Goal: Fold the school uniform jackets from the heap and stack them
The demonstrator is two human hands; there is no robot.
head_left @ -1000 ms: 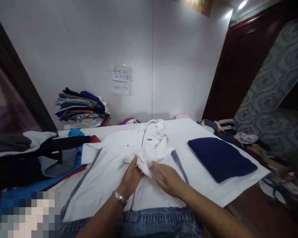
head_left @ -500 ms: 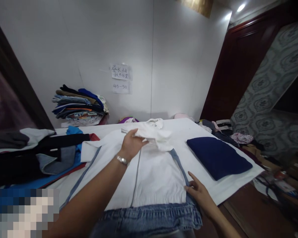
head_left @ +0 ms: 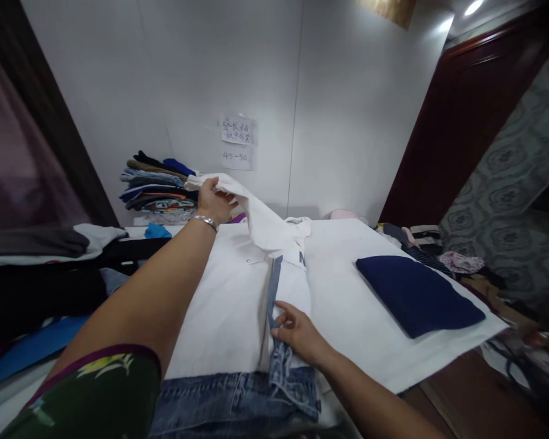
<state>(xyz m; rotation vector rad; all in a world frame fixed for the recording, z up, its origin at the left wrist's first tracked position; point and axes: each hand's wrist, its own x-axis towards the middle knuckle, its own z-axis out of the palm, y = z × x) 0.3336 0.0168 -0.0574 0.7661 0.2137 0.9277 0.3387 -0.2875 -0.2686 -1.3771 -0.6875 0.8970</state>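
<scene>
Clothes (head_left: 36,286): dark, heaped left of the left fingers (head_left: 219,204); the forearm crosses in front of them, so a low elbow could drag one along.
Stack (head_left: 155,183): just left of the left fingers; the raised sleeve (head_left: 263,213) overlaps it in view, though I cannot tell whether they touch. A wide swing could upset it.
Left fingers: gripping the sleeve near its end, the tips fanned; so light a hold could let the cloth slip.
Jacket (head_left: 224,305): white, on the table (head_left: 336,268), below the left fingers and left of the right fingers (head_left: 289,317), one side lying over the front; uneven pull could skew or crease it.
Hem (head_left: 196,396): denim, nearer the person than the right fingers, rumpled; being thick, it could lag and leave the edge crooked.
Sleeve: slanting down rightward from the left fingers, slack; let go, it could land bunched.
Strip (head_left: 274,283): blue, its lower part at the right fingers; pulled from one point, it could pucker.
Right fingers: pinching the strip; too early a release could let that side spring back.
Navy garment (head_left: 416,299): folded, well right of the right fingers; a careless elbow could disturb it.
</scene>
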